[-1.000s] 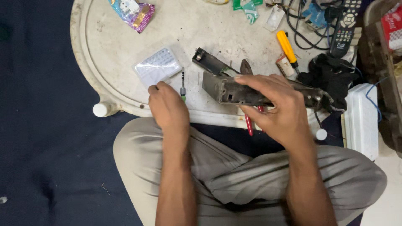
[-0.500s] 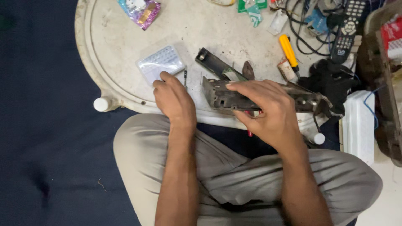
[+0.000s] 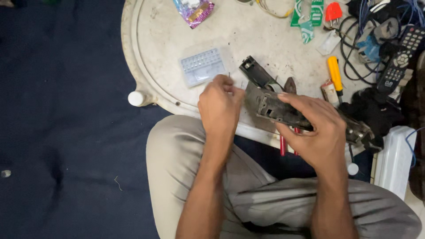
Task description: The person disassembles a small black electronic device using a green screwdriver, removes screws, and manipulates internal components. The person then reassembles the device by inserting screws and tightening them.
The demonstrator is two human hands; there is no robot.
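My right hand grips a long, dark, grimy metal housing and holds it tilted over the near edge of the round white table. My left hand is curled shut just left of the housing's open end, pinching what looks like a thin small screwdriver, with only its tip showing above the fingers. A clear plastic box of small parts lies just beyond the left hand. A black oblong part rests behind the housing.
A yellow-handled screwdriver, a black remote, tangled cables, a red plug and a foil packet lie on the table. Red-handled pliers hang under the housing. A white container stands at right. Dark floor lies to the left.
My left hand took the small screwdriver from beside the clear box and moved right, close to the housing's end. My right hand keeps its grip on the housing.
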